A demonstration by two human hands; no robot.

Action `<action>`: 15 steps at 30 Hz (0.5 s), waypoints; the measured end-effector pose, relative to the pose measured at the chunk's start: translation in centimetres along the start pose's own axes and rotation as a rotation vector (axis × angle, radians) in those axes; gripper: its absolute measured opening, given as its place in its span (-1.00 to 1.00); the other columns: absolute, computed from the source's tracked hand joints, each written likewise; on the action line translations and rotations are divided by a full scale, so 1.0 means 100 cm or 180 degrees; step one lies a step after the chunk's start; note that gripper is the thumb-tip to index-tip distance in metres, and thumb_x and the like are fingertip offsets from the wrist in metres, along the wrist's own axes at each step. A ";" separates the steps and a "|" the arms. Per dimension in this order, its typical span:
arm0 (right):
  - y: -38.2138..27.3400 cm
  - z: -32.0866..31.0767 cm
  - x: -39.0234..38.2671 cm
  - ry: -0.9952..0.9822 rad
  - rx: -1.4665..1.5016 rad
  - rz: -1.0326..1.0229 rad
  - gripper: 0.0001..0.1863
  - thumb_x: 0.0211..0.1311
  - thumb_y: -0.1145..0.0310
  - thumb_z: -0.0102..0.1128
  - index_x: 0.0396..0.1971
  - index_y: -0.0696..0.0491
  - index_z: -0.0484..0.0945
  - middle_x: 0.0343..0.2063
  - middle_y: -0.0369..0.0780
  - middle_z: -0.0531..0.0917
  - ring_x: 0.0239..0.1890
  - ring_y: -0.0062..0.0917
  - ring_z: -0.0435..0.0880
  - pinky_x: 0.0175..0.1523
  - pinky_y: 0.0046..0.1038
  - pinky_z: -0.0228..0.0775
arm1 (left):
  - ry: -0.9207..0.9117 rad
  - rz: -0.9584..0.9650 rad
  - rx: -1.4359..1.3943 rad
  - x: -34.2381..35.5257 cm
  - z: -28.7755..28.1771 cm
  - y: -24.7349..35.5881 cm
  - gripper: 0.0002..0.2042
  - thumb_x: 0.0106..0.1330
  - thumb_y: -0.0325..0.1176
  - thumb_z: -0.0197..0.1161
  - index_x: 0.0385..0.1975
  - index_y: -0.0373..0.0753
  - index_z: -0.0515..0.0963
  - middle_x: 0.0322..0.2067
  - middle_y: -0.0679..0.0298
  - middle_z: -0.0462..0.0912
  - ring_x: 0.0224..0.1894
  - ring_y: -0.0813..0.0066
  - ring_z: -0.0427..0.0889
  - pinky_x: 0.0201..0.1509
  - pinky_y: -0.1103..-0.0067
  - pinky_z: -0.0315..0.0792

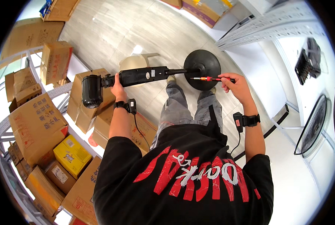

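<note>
My left hand (118, 87) is closed around the upper end of a long black fan stand body (141, 76), beside the black motor housing (92, 90) at its left. A pole (178, 71) runs from the body to a round black base (203, 58) near my feet. My right hand (233, 85) grips a red and black screwdriver (210, 78) held level, its shaft pointing left in front of the base. The base lies behind the screwdriver from this view; whether the tip touches anything I cannot tell.
Cardboard boxes (38, 127) and a yellow box (72, 153) crowd the left shelving. A beige stool (132, 62) stands behind the fan body. On the right are white shelving (272, 22), an open black bit case (302, 65) and a round wire fan guard (312, 125).
</note>
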State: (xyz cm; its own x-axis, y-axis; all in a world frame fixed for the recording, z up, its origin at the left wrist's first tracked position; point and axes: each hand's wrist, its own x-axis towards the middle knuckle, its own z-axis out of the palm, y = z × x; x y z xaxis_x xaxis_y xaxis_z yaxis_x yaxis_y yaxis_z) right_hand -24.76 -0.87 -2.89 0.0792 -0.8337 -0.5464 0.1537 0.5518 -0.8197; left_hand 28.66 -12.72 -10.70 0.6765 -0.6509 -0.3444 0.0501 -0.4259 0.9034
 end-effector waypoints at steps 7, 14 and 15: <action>0.009 0.078 0.060 -0.0148 -0.0147 0.0288 -0.80 0.29 0.39 0.19 -0.17 0.15 0.63 -0.56 -0.31 0.61 -0.54 -0.71 0.54 -0.43 -0.65 0.41 | -0.0142 -0.0438 -0.0310 0.055 -0.058 -0.018 -0.54 0.18 -0.26 0.42 0.01 -0.34 0.47 -0.08 0.21 0.59 -0.12 0.41 0.62 -0.09 0.47 0.54; 0.033 0.122 0.111 -0.0423 -0.0341 0.0370 -0.76 0.21 0.42 0.25 -0.13 0.14 0.64 -0.45 -0.34 0.62 -0.47 -0.72 0.53 -0.36 -0.63 0.42 | -0.0225 -0.0340 -0.0458 0.100 -0.056 -0.037 -0.62 0.21 -0.28 0.38 -0.03 -0.28 0.50 -0.13 0.26 0.62 -0.18 0.45 0.64 -0.16 0.53 0.55; 0.032 0.132 0.117 -0.0497 -0.0457 0.0276 -0.76 0.20 0.42 0.26 -0.14 0.14 0.65 -0.43 -0.34 0.61 -0.46 -0.72 0.52 -0.36 -0.64 0.41 | -0.0216 -0.0354 -0.0453 0.103 -0.054 -0.033 -0.62 0.21 -0.28 0.38 -0.03 -0.27 0.50 -0.16 0.27 0.62 -0.20 0.45 0.65 -0.19 0.54 0.55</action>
State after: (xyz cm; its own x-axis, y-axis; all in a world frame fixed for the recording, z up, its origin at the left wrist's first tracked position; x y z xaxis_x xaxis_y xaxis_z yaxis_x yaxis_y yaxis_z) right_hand -10.34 -9.08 -9.67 0.2392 -0.7697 -0.5920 -0.0013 0.6094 -0.7929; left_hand 39.40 -14.60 -15.83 0.6101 -0.6479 -0.4561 0.2284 -0.4074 0.8842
